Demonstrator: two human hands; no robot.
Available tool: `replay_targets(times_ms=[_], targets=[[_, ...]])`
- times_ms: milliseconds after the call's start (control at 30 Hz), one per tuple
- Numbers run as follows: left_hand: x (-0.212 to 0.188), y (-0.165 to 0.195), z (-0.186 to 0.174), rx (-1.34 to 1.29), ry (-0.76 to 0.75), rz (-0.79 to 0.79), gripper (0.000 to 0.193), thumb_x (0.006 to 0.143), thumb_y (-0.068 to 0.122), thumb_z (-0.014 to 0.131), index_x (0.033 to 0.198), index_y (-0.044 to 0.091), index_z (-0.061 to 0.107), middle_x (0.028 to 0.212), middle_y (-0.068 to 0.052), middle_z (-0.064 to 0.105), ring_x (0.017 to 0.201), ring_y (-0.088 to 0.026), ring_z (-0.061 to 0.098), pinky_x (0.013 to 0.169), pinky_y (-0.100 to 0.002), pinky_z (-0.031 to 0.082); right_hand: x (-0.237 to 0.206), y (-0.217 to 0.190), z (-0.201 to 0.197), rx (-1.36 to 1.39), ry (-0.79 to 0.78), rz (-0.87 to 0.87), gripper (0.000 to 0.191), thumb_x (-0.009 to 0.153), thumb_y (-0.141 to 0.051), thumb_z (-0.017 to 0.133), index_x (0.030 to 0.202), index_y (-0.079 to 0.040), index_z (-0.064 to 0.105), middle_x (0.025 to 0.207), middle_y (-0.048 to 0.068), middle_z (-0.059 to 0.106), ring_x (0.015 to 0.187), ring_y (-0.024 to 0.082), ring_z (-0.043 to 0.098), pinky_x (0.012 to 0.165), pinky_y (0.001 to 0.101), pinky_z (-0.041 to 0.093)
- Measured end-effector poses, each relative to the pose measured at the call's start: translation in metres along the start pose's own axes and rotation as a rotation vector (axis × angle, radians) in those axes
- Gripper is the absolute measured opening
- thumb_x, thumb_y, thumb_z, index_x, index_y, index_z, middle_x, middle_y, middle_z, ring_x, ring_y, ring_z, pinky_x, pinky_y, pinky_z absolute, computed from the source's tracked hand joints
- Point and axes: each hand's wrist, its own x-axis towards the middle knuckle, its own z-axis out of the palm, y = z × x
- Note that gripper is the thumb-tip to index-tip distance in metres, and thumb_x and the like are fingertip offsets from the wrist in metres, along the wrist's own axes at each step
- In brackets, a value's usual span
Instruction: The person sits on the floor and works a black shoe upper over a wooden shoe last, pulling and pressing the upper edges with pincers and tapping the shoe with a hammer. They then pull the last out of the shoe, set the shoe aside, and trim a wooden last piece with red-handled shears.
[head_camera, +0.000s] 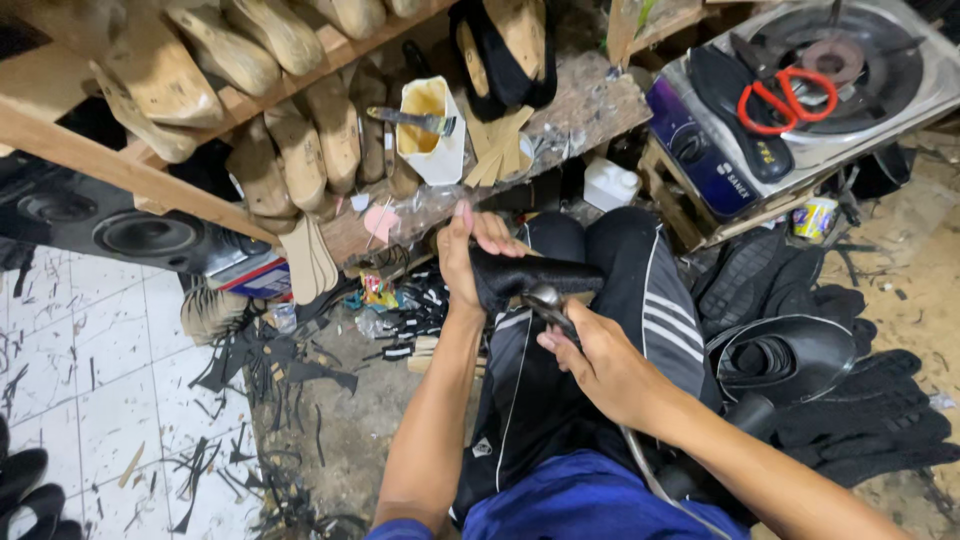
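Note:
A black shoe upper on a last (530, 275) rests on my knees, which are in black trousers with white stripes. My left hand (468, 248) grips its left end, fingers wrapped over the top. My right hand (597, 362) holds a metal tool (549, 303), its rounded head pressed against the underside of the shoe. Which kind of tool it is I cannot tell.
Wooden shoe lasts (300, 150) line a wooden shelf (110, 165) ahead. A white glue cup with a brush (430, 125) stands on a worn bench. Red-handled scissors (785, 95) lie on a gas stove (800, 110) at right. Black shoe uppers (860, 410) are piled right; scraps (270, 360) litter the floor.

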Motion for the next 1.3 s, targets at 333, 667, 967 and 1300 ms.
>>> replay_targets(times_ms=[333,667,967,1300], targets=[[-0.001,-0.005,-0.006,0.019,0.004,0.045,0.055,0.115,0.026,0.037,0.066,0.002,0.048,0.062,-0.016,0.051,0.059,-0.025,0.052,0.060,-0.038,0.052,0.006,0.006,0.010,-0.337,0.202,-0.240,0.029,0.095,-0.014,0.068,0.101,0.004,0.047,0.081,0.026,0.063,0.079,0.049,0.063,0.064,0.0511,0.049],[0.002,-0.008,-0.013,-0.006,0.028,0.034,0.055,0.115,0.026,0.037,0.066,0.003,0.048,0.061,-0.015,0.051,0.059,-0.024,0.052,0.059,-0.038,0.053,0.012,0.014,0.006,-0.520,0.247,-0.422,0.030,0.090,-0.013,0.071,0.100,0.004,0.049,0.087,0.023,0.062,0.077,0.045,0.065,0.061,0.0493,0.052],[-0.007,-0.011,-0.001,0.012,0.029,0.003,0.055,0.114,0.029,0.038,0.067,0.001,0.049,0.063,-0.015,0.052,0.059,-0.025,0.055,0.061,-0.039,0.054,-0.004,-0.012,-0.001,-0.678,-0.031,-0.043,0.026,0.096,-0.017,0.061,0.098,0.004,0.047,0.088,0.026,0.065,0.076,0.043,0.068,0.064,0.0486,0.054],[-0.016,0.004,-0.006,0.034,-0.007,0.020,0.056,0.115,0.025,0.035,0.066,0.002,0.049,0.063,-0.016,0.052,0.061,-0.026,0.054,0.065,-0.039,0.053,-0.004,-0.004,-0.001,-0.485,0.041,-0.353,0.026,0.093,-0.012,0.065,0.095,0.005,0.046,0.087,0.028,0.063,0.078,0.048,0.064,0.064,0.0512,0.050]])
